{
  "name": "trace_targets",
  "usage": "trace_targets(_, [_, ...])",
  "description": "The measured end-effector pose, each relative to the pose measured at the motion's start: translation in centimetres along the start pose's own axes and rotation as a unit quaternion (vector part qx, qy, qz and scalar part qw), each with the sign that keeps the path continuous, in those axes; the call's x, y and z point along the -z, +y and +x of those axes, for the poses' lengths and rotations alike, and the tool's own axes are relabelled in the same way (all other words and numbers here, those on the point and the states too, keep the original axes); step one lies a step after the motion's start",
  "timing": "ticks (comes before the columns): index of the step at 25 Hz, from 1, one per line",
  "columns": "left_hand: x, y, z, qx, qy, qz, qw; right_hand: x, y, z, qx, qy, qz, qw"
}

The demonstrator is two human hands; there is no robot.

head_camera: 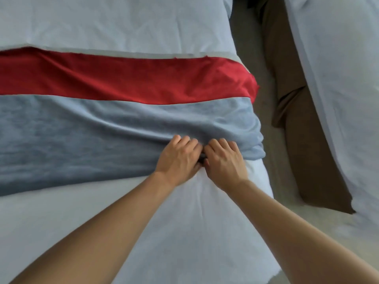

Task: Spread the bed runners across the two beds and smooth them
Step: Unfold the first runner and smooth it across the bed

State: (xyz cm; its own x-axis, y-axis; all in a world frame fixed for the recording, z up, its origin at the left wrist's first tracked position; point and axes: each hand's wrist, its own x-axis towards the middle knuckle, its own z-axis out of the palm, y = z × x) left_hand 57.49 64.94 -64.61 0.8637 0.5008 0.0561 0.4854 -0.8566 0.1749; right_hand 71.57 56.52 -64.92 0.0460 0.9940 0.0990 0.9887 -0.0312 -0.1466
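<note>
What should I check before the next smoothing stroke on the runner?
1. Both hands on runner edge: ok, left hand and right hand grip the blue runner.
2. Blue runner flat: not ok, folds run toward its right end.
3. Right end hanging straight: not ok, bunched at the bed edge.
4. Red runner flat: ok, only slight ripples.
5. Left end of either runner: cannot tell, out of view.

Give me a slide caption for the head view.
Both hands, left and right, grip the runner's near edge on the white bed.
</note>
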Motion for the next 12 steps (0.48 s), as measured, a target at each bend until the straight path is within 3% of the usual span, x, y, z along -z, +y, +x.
trace_targets(4, [-0.1,2.9,4.2,-0.009,-0.047,0.030,0.998,0.6,5.0,0.1,0.009,0.018,0.022,1.000])
trace_targets(8, [1.4,3.2,5.1,-0.047,-0.134,0.003,0.990,1.8,4.6,-1.8,0.026,-0.016,0.098,0.995])
trace_targets(12, [1.9,4.9,7.7,-0.041,-0.064,-0.036,0.996,2.9,8.0,-2.4,-0.046,-0.014,0.103,0.993])
